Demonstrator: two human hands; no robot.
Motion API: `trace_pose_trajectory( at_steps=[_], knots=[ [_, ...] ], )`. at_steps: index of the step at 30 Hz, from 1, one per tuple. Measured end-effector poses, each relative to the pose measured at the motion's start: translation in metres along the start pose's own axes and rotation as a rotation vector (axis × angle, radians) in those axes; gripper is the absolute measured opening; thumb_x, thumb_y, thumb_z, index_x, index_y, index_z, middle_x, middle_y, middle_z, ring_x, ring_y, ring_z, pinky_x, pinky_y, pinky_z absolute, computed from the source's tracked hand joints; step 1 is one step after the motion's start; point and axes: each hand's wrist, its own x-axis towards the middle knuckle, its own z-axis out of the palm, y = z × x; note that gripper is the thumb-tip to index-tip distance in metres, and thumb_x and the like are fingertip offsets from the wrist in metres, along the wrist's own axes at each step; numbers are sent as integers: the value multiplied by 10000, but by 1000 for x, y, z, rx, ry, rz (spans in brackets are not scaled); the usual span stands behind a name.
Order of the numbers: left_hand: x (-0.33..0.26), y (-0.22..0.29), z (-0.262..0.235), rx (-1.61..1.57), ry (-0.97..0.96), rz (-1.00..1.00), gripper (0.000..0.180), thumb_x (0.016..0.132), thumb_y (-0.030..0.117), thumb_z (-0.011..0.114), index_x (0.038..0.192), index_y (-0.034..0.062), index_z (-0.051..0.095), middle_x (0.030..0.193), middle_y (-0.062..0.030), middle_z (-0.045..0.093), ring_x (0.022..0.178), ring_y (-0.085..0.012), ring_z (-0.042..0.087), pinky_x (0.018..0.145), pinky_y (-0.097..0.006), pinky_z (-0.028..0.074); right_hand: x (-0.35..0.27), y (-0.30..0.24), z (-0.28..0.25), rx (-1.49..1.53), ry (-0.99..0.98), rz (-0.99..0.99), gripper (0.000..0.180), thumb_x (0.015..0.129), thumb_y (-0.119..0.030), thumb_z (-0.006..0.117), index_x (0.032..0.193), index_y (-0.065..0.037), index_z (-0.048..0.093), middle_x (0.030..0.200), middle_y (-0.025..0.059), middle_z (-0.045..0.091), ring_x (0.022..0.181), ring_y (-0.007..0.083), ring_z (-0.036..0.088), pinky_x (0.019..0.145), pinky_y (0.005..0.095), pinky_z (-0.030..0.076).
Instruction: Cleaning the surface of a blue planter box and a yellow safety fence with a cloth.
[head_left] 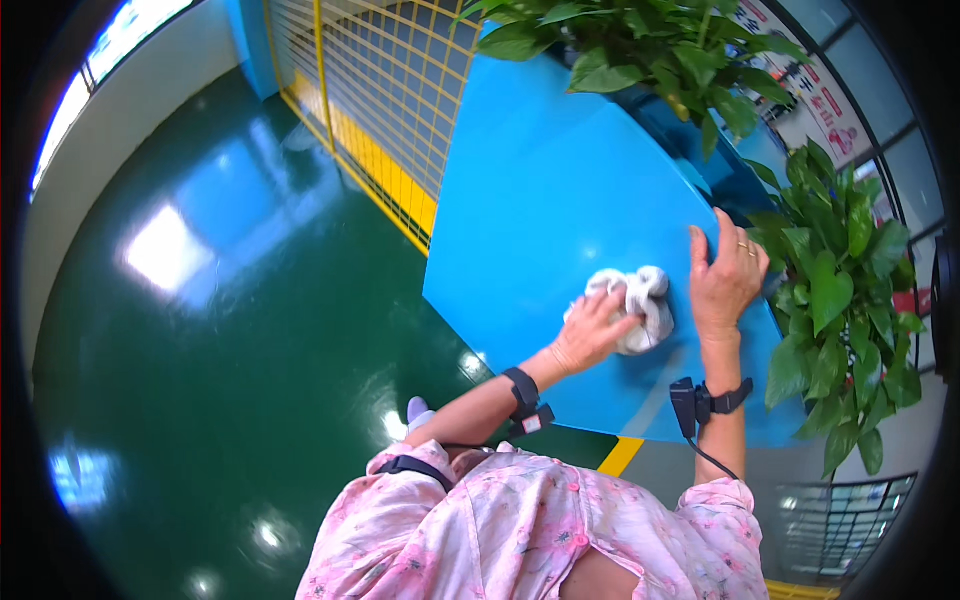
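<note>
Left hand (pixel 590 335) gripping white cloth (pixel 640 300), right hand (pixel 725 280) flat (fingers spread) on blue surface (pixel 540 200)

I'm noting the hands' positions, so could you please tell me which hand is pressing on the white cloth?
The left hand presses the white cloth; the right hand lies flat on the blue surface beside it.

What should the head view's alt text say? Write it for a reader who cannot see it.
A person's left hand presses a crumpled white cloth onto a blue surface, while the right hand lies flat on that surface beside it. Leafy green plants stand to the right, and a glossy green floor lies to the left.
</note>
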Motion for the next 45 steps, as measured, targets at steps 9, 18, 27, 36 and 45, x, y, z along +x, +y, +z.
trace_pose_trajectory(
  at_steps=[9,18,27,36,45],
  knots=[
    [136,-194,-97,127,638,-632,554,689,137,640,1212,89,465,1235,-211,434,1137,-379,422,950,-447,358,19,-9,-1,25,-178,-18,289,766,-310,681,772,-44,568,619,132,558,603,295,537,682,376,433],
    [-35,-47,10,-144,137,-287,394,706,171,605,1099,166,583,1199,-216,464,1090,-386,477,857,-508,399,14,-9,10,-72,-154,-39,353,705,-307,740,860,-30,586,720,118,601,697,302,558,718,373,448],
    [-44,-191,-2,-45,497,-481,392,612,140,687,992,108,596,1156,-189,485,1022,-371,497,871,-449,403,-5,17,14,-46,-208,-8,345,796,-234,665,1039,-4,578,939,144,588,856,293,550,737,384,445],
    [-238,-313,99,-66,579,-1596,496,788,181,527,1262,65,441,1269,-212,393,1165,-380,364,1006,-412,299,-3,37,11,-49,-239,191,387,908,-242,532,1155,55,506,1004,173,598,845,220,572,727,327,466],
    [-349,-250,187,-923,760,-2447,498,830,258,531,1250,11,426,1164,-206,525,1085,-310,505,907,-419,419,-4,87,14,-216,-126,269,496,905,-354,515,1189,52,499,1077,208,576,889,264,562,757,346,462]
  ],
)
